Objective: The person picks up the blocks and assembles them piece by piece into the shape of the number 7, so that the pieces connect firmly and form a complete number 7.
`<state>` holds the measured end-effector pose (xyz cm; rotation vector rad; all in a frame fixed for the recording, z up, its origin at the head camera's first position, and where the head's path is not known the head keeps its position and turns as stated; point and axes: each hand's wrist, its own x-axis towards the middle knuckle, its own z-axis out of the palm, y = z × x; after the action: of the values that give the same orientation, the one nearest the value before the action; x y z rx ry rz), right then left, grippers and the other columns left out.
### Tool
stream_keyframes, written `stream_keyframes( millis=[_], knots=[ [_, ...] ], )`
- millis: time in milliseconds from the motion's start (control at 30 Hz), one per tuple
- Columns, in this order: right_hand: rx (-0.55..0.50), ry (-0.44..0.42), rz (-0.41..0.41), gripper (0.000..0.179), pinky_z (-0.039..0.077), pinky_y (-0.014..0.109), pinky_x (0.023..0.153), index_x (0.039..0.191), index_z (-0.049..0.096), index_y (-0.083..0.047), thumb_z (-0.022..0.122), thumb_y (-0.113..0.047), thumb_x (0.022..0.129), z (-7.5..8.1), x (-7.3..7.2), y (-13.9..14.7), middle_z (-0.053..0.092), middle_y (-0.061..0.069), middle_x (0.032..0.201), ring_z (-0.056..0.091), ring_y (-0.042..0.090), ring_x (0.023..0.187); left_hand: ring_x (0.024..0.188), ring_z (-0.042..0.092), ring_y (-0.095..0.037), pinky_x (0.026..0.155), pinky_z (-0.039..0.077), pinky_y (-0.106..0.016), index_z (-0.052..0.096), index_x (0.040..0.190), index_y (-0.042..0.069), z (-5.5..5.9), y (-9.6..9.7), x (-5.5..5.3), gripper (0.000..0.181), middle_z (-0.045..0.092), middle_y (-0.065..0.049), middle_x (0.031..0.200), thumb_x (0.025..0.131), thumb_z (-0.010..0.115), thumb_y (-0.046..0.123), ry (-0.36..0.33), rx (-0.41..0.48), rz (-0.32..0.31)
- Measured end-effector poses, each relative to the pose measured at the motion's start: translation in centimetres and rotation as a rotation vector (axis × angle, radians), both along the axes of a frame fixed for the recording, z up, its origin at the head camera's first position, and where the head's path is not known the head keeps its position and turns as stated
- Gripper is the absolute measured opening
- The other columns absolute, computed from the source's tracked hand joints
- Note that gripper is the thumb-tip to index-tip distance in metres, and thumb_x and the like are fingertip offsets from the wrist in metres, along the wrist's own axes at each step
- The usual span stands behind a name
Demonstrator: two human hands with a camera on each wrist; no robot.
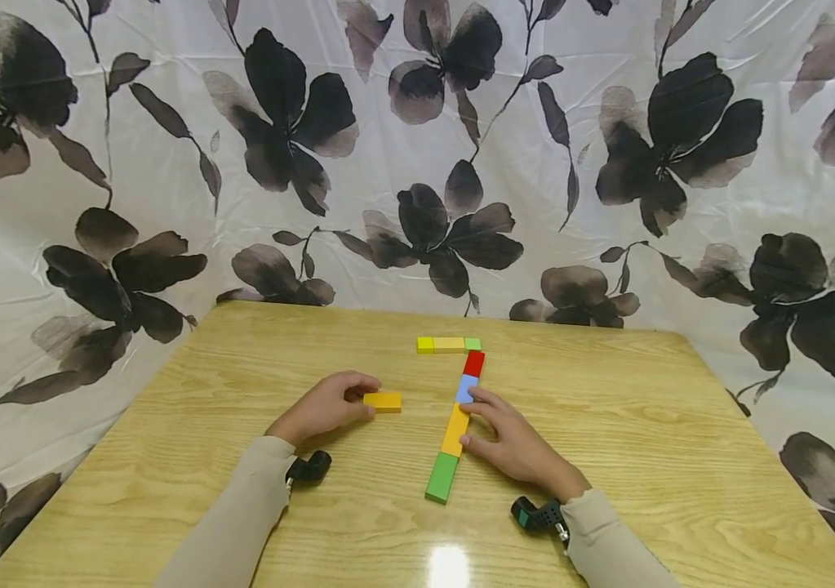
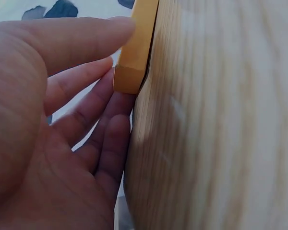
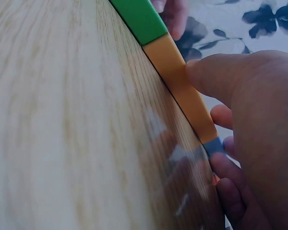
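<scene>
An orange block (image 1: 385, 403) lies left of the row, and my left hand (image 1: 329, 404) pinches its left end between thumb and fingers. In the left wrist view, the thumb presses the near face of this orange block (image 2: 134, 52). My right hand (image 1: 516, 437) rests at the right side of a slanting row. That row runs from a red block (image 1: 474, 363) through a blue block (image 1: 465, 389) and a longer orange block (image 1: 455, 431) to a green block (image 1: 442, 477). The right thumb touches the longer orange block; the fingertips reach the blue one.
Beyond the red block, a short crosswise row holds a yellow block (image 1: 425, 345), a pale orange block (image 1: 450, 345) and a light green block (image 1: 473, 345). Everything lies on a wooden table (image 1: 593, 392). A floral cloth (image 1: 549, 204) hangs behind its far edge.
</scene>
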<state>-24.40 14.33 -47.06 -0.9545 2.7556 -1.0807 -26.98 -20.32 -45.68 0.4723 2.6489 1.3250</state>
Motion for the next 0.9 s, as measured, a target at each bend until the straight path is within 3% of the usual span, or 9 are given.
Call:
stream_keyframes(
  millis=[233,900],
  knots=[
    [0.005,-0.005,-0.008,0.054,0.026,0.059,0.113,0.145,0.054,-0.017,0.064,-0.042,0.098,-0.20,0.08,0.12,0.029,0.003,0.162,0.025,0.032,0.148,0.111,0.054,-0.019,0.101,0.042,-0.044,0.065,0.132,0.016,-0.21,0.19,0.12,0.043,0.059,0.001,0.127,0.090,0.076,0.019,0.011,-0.045,-0.034],
    [0.007,0.001,-0.004,0.055,0.027,0.057,0.113,0.146,0.054,-0.017,0.066,-0.040,0.098,-0.03,-0.12,-0.07,0.029,0.004,0.162,0.026,0.030,0.148,0.107,0.055,-0.019,0.097,0.044,-0.042,0.066,0.130,0.012,-0.36,0.25,0.04,0.041,0.060,-0.002,0.125,0.090,0.076,0.016,0.083,-0.061,-0.040]
  ],
)
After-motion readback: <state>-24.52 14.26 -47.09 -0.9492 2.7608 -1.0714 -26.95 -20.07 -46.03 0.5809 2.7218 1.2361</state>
